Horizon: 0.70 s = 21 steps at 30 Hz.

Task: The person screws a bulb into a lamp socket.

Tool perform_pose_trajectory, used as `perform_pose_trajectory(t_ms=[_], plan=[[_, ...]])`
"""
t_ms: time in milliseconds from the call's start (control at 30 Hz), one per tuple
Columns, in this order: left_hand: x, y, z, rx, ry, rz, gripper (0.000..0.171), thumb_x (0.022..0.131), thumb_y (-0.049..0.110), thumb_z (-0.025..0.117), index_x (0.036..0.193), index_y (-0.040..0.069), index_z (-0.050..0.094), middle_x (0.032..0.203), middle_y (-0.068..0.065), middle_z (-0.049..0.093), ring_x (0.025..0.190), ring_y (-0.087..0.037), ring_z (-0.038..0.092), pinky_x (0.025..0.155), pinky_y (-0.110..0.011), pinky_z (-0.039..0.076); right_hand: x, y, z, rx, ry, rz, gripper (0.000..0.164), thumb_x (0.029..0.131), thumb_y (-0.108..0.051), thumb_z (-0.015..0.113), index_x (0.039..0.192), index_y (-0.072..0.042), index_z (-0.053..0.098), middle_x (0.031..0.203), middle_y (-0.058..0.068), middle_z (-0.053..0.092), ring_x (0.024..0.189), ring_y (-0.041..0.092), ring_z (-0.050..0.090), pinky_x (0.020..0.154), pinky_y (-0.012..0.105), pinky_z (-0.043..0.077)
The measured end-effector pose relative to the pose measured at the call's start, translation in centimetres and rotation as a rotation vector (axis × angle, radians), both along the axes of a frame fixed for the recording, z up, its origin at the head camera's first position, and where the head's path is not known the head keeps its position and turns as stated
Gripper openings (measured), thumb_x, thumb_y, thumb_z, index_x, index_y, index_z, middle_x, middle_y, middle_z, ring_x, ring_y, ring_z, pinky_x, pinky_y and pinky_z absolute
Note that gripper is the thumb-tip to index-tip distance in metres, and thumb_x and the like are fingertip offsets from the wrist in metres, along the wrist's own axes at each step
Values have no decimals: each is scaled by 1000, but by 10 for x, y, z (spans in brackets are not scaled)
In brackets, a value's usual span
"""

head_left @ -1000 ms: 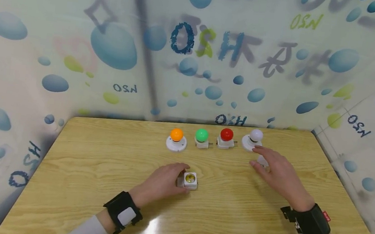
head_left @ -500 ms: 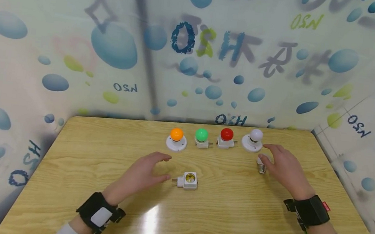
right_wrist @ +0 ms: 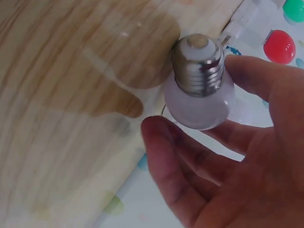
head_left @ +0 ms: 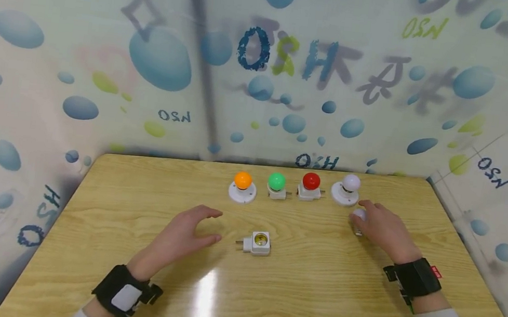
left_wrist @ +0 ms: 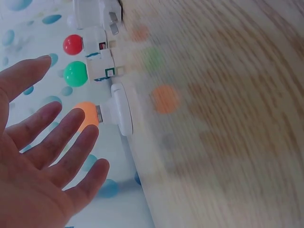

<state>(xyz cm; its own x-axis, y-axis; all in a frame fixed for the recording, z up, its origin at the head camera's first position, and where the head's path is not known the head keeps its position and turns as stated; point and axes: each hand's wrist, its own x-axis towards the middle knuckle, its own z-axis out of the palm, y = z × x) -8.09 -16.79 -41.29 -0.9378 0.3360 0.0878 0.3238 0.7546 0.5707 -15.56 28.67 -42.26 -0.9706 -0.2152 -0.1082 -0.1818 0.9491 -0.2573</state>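
A white light bulb point(right_wrist: 202, 111) with a silver screw base lies among the fingers of my right hand point(head_left: 384, 228). In the right wrist view its base points toward the camera; the thumb and fingers curl round the globe, partly hidden behind it. My left hand point(head_left: 176, 241) hovers over the left of the table, its fingers spread and holding nothing. To its right a white plug-in lamp socket point(head_left: 260, 243) rests on the table, its brass opening upward and its prongs toward that hand.
Along the back stand an orange bulb point(head_left: 243, 180) on a round base, a green bulb point(head_left: 277, 181) and a red bulb point(head_left: 311, 180) in plug-in sockets, and a white bulb point(head_left: 351, 182) on a round base. Behind the wooden table point(head_left: 138, 187) hangs a patterned cloth point(head_left: 149, 89).
My left hand has let go of the socket and drawn back to the left. My right hand has closed in round the white light bulb, which has turned slightly.
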Motion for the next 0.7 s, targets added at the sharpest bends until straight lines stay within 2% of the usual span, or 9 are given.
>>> perform_pose_trajectory(t_ms=[167, 267, 367, 533, 700], plan=[[0, -1, -3, 12, 9, -23, 50, 82, 32, 74, 126, 9, 62, 125, -4, 61, 114, -23, 56, 94, -43, 46, -4, 0, -1, -32, -35, 8, 57, 95, -40, 55, 126, 8, 56, 112, 26, 62, 94, 36, 59, 78, 55, 47], [-1, 3, -3, 22, -4, -42, 52, 82, 32, 74, 127, 10, 62, 126, -4, 61, 115, -22, 55, 95, -42, 45, -1, 0, 3, -90, -3, 18, 53, 95, -37, 57, 123, 9, 57, 105, 23, 63, 83, 29, 58, 68, 46, 48], [-2, 10, -3, 27, -5, -57, 53, 81, 33, 75, 127, 10, 62, 127, -4, 60, 116, -22, 54, 97, -42, 44, 5, -4, 12, -142, 73, 47, 51, 96, -36, 56, 124, 6, 57, 103, 21, 62, 78, 25, 56, 63, 40, 46], [-2, 27, -7, 65, -3, -66, 54, 79, 30, 78, 125, 9, 62, 127, -5, 58, 117, -25, 52, 98, -44, 42, 21, -21, 29, -212, 178, 98, 50, 96, -35, 58, 131, 1, 54, 114, 18, 57, 86, 25, 55, 69, 41, 46], [-2, 44, -12, 69, -49, -130, 58, 79, 32, 77, 129, 7, 59, 128, -6, 56, 117, -25, 51, 98, -42, 41, 33, -42, 41, -284, 183, 116, 55, 93, -31, 63, 135, 0, 47, 124, 18, 53, 97, 27, 55, 79, 46, 50]])
